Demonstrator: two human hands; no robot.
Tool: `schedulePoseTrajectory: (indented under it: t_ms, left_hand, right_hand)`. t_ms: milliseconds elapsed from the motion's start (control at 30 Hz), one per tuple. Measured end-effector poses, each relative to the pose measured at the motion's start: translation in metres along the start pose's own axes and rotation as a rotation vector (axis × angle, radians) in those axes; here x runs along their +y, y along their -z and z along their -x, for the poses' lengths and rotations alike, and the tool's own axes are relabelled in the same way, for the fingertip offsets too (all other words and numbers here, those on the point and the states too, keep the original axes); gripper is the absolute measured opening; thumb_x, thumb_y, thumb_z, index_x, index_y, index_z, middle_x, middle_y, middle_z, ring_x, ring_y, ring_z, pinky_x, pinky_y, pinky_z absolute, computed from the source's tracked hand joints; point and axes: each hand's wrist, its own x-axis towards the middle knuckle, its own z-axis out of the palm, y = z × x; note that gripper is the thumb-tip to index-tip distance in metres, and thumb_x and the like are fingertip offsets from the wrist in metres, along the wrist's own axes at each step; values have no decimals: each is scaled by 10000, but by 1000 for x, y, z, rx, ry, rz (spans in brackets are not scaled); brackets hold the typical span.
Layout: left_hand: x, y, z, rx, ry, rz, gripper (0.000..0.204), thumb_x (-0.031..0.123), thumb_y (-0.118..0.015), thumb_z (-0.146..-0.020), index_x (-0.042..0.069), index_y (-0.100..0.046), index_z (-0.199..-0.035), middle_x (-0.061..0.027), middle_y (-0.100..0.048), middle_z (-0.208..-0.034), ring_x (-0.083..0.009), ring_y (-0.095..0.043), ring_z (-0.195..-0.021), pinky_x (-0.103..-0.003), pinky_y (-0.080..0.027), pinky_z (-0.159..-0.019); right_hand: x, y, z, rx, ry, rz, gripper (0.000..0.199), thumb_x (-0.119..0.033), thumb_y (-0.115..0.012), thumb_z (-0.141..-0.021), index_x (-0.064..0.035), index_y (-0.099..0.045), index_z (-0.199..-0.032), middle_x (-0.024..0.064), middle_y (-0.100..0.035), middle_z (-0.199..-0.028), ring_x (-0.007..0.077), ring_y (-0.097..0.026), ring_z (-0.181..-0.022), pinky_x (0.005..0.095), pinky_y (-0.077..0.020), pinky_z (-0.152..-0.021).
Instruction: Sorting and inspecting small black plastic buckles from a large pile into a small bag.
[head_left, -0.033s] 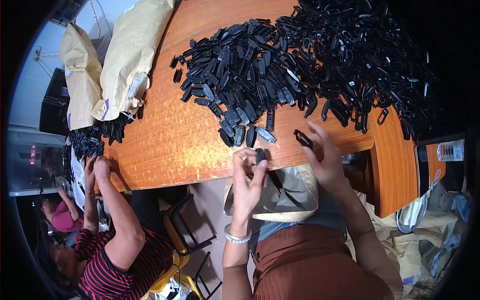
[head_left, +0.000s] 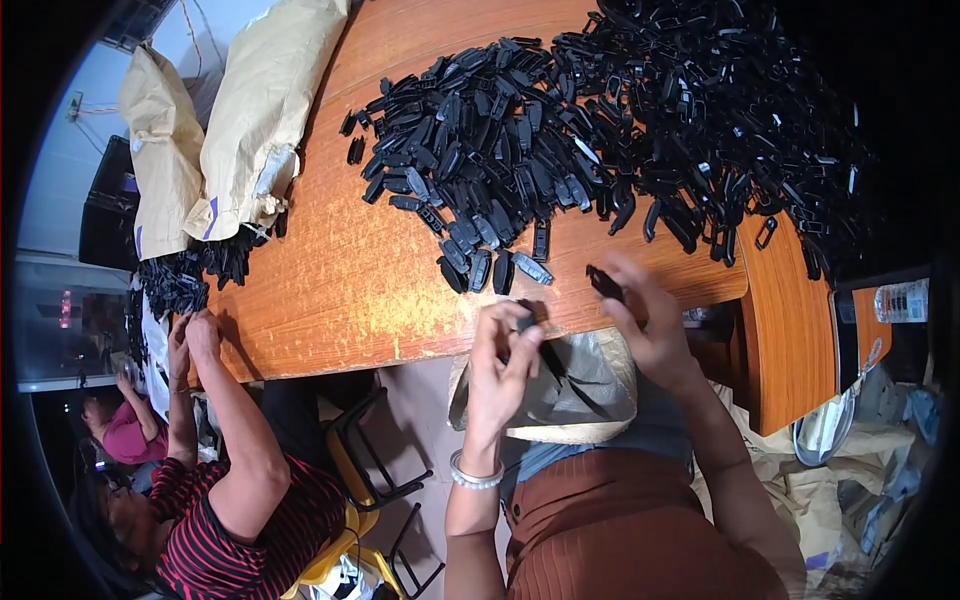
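Currently I have both hands near the front edge of the wooden counter (head_left: 310,310), apart from each other. The left hand (head_left: 500,365) is closed around a small black casing (head_left: 525,316), thumb against fingers. The right hand (head_left: 650,325), blurred at the fingers, pinches a black frame (head_left: 604,282) just over the counter. Beyond them I note a heap of casings (head_left: 490,150), meeting a larger heap of frames (head_left: 720,130) on the right. An open sack (head_left: 605,368) gapes below the edge, between the forearms. Left: a co-worker in a striped top (head_left: 225,540), reaching to dark pieces (head_left: 172,287).
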Motion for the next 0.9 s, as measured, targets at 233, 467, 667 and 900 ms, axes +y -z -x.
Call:
schedulePoseTrajectory:
  t_ms: [233,467,667,900]
  left_hand:
    - [25,7,16,-210,159,-22,291,16,-643,-798,17,-602,-1086,-5,-495,-677,-72,-471,-622,-221,-388,-558]
    - [20,8,16,-181,-371,-240,199,16,-633,-789,-51,-607,-974,-112,-537,-818,-202,-528,-699,-280,-435,-658]
    - [17,-3,21,-130,-264,-128,193,2,-617,-804,-65,-605,-984,-110,-555,-851,-179,-551,-716,-269,-440,-659]
    - [20,-4,24,-72,15,183,243,-10,-616,-814,-51,-617,-1054,-55,-586,-772,-70,-521,-562,-185,-383,-506]
  right_hand:
    - [-33,8,0,-371,201,58,378,51,-576,-755,9,-568,-1131,137,-608,-940,230,-610,-826,313,-479,-721]
    - [-34,3,0,-416,355,222,385,70,-568,-742,42,-547,-1126,165,-570,-926,301,-581,-822,350,-475,-720]
    - [-34,-6,8,-347,378,318,355,67,-569,-734,80,-551,-1089,179,-552,-936,301,-570,-824,361,-472,-726]
    - [-30,-8,13,-235,41,-50,374,73,-619,-708,18,-595,-1077,108,-565,-945,184,-561,-802,274,-459,-722]
